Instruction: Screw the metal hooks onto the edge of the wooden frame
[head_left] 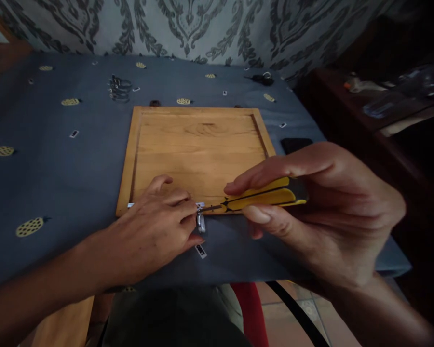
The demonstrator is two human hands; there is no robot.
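My right hand (pixel 332 217) grips a screwdriver (pixel 262 196) by its yellow handle with black stripes, thumb and index finger on opposite sides. Its thin shaft points left, with the tip at a small silver hinge (pixel 201 223) on the near edge of a framed wooden panel (pixel 198 149). Curled fingers and the thumb of my left hand (pixel 155 224) close in on that hinge from the left, steadying it against the edge. The hand partly covers the hinge, and any screw under the tip is too small to make out.
The panel lies on a blue tablecloth (pixel 58 183) with a pineapple print. Several metal pieces (pixel 119 88) sit at the back left, and a black keyring-like item (pixel 263 78) at the back right. A dark flat object (pixel 295 144) lies right of the panel. Patterned fabric hangs behind.
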